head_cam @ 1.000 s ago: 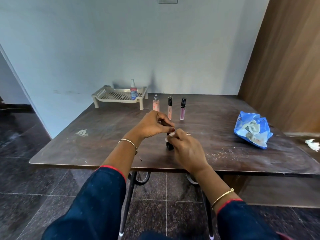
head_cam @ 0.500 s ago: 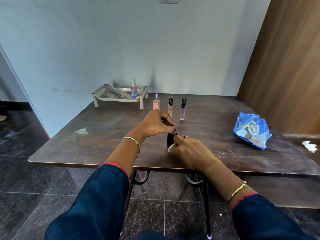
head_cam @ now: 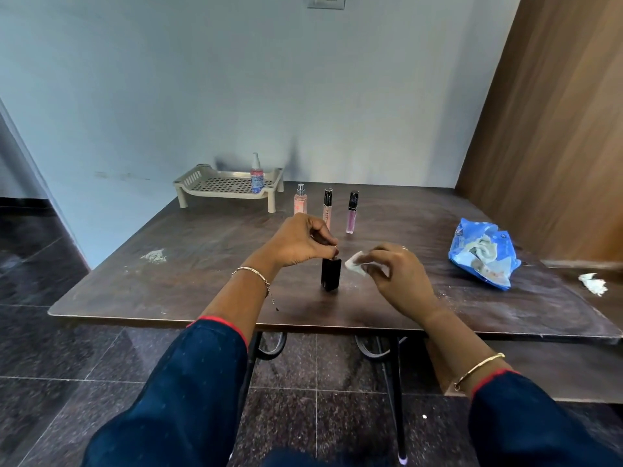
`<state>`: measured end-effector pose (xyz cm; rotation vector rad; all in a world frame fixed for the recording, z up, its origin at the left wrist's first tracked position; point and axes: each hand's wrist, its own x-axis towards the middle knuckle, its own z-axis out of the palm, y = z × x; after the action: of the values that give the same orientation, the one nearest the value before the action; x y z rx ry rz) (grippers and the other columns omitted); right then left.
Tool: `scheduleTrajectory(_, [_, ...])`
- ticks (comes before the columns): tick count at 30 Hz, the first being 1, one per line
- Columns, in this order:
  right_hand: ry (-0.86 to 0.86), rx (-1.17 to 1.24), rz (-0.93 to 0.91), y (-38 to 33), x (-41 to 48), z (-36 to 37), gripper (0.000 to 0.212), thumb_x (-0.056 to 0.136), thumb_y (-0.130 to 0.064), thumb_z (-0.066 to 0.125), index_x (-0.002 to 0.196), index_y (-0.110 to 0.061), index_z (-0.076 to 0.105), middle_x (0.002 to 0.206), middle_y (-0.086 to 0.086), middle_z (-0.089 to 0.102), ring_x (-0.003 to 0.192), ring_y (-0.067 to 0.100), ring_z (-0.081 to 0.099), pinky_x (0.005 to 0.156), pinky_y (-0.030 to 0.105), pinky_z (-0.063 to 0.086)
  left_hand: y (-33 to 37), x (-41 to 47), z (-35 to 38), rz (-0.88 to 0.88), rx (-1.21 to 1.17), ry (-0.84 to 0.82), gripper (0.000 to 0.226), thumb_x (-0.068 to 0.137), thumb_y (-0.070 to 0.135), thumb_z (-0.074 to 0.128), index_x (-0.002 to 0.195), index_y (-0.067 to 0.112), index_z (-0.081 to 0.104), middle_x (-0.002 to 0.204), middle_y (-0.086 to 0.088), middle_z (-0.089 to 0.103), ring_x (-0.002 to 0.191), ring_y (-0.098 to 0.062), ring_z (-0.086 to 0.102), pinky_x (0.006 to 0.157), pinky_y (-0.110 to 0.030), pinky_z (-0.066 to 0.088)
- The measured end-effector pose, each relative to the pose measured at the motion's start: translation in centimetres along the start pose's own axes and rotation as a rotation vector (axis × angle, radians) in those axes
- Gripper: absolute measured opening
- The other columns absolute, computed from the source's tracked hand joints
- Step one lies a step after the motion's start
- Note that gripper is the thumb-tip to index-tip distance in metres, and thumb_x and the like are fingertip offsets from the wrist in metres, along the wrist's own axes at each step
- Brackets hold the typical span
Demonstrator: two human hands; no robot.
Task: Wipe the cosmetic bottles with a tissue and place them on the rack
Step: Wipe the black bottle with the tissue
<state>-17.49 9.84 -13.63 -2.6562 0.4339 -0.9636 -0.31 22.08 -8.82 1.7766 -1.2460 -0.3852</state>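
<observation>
The black bottle [head_cam: 331, 274] stands upright on the brown table [head_cam: 202, 264], near the front edge, between the two hands. The left hand [head_cam: 300, 242] pinches the bottle's top with the fingertips curled down on it. The right hand [head_cam: 397, 278] is just to the right of the bottle and pinches a small white tissue [head_cam: 356, 266] between thumb and fingers; the tissue is just beside the bottle.

Behind the hands three more bottles stand in a row: a pink spray bottle [head_cam: 300, 202], a pale tube [head_cam: 327, 208] with a black cap and a purple tube [head_cam: 352, 214]. The beige rack [head_cam: 229, 187] is at the back left by the wall, and one clear bottle [head_cam: 257, 175] stands on it. A blue packet [head_cam: 482, 257] lies far to the right, and a crumpled white tissue [head_cam: 593, 284] lies beyond it.
</observation>
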Motion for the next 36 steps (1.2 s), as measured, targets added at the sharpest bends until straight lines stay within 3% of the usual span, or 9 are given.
scheduleTrajectory(3, [0.010,-0.156,-0.235,-2.0,-0.6,1.0,0.017,0.083,-0.011,0.066,0.095,-0.022,0.071,0.095,-0.004,0.066,0.078,0.018,0.062,0.059,0.033,0.052,0.2,0.1,0.0,-0.008,0.002,-0.005,0.010,0.070,0.002,0.077,0.080,0.005,0.074,0.085,-0.012,0.074,0.079,-0.017,0.069,0.085,-0.032,0.058])
scheduleTrajectory(7, [0.006,-0.508,-0.471,-3.5,-0.7,2.4,0.022,0.084,-0.011,0.047,0.093,-0.014,0.067,0.094,0.005,0.063,0.063,0.021,0.056,0.044,0.034,0.042,0.4,0.0,-0.1,-0.015,0.006,-0.007,0.010,0.070,0.002,0.077,0.078,0.007,0.075,0.083,-0.012,0.074,0.084,-0.023,0.071,0.085,-0.035,0.058])
scheduleTrajectory(13, [-0.177,-0.718,-0.377,-5.2,-1.1,3.5,0.017,0.067,-0.006,0.073,0.082,-0.011,0.068,0.099,0.011,0.063,0.050,0.020,0.056,0.037,0.029,0.030,0.3,0.2,-0.1,-0.024,0.027,-0.011,0.011,0.067,0.004,0.079,0.076,0.009,0.075,0.081,-0.009,0.074,0.085,-0.024,0.071,0.087,-0.038,0.057])
scheduleTrajectory(19, [-0.329,-0.693,-0.340,-4.8,-1.4,2.9,0.014,0.073,-0.009,0.069,0.083,-0.019,0.069,0.087,0.004,0.060,0.053,0.020,0.059,0.041,0.030,0.030,0.3,0.0,-0.1,-0.013,0.030,-0.014,0.011,0.068,0.007,0.080,0.078,0.009,0.075,0.081,-0.007,0.074,0.081,-0.018,0.070,0.085,-0.033,0.058])
scheduleTrajectory(22, [-0.388,-0.653,-0.333,-4.2,-0.7,1.6,0.021,0.084,-0.011,0.056,0.093,-0.023,0.072,0.095,0.004,0.058,0.073,0.025,0.063,0.055,0.035,0.042,0.3,0.0,-0.1,-0.010,0.015,-0.009,0.010,0.069,0.007,0.080,0.078,0.007,0.075,0.081,-0.009,0.074,0.078,-0.016,0.068,0.084,-0.031,0.057])
scheduleTrajectory(25, [-0.408,-0.561,-0.170,-2.7,-0.2,0.2,0.028,0.094,-0.018,0.049,0.111,-0.030,0.068,0.106,0.001,0.056,0.096,0.025,0.058,0.077,0.036,0.046,0.1,0.0,0.0,-0.007,-0.006,-0.006,0.009,0.070,0.008,0.080,0.078,0.007,0.075,0.082,-0.011,0.073,0.077,-0.013,0.066,0.082,-0.027,0.056])
scheduleTrajectory(29, [-0.165,-0.304,0.089,-0.2,-0.2,-0.4,0.023,0.090,-0.021,0.060,0.107,-0.032,0.070,0.094,-0.004,0.061,0.091,0.017,0.056,0.071,0.028,0.044,0.0,-0.1,0.3,-0.004,-0.002,0.021,0.011,0.069,0.013,0.082,0.074,0.010,0.073,0.078,-0.002,0.074,0.074,-0.006,0.067,0.076,-0.018,0.053])
scheduleTrajectory(33, [0.073,0.364,0.454,-1.2,0.3,0.7,0.015,0.084,-0.012,0.067,0.096,-0.020,0.073,0.083,-0.004,0.068,0.070,0.005,0.057,0.062,0.015,0.043,0.1,-0.2,0.7,0.001,0.016,0.045,0.011,0.069,0.015,0.083,0.072,0.012,0.073,0.072,0.006,0.072,0.065,0.004,0.065,0.065,-0.008,0.048])
scheduleTrajectory(36, [0.095,0.840,0.658,-2.9,0.5,1.5,0.010,0.083,-0.005,0.069,0.092,-0.009,0.071,0.073,-0.002,0.065,0.062,0.002,0.057,0.054,0.013,0.044,0.1,-0.3,0.9,-0.002,0.002,0.059,0.013,0.068,0.014,0.084,0.069,0.012,0.071,0.068,0.006,0.071,0.060,0.005,0.063,0.060,-0.006,0.046])
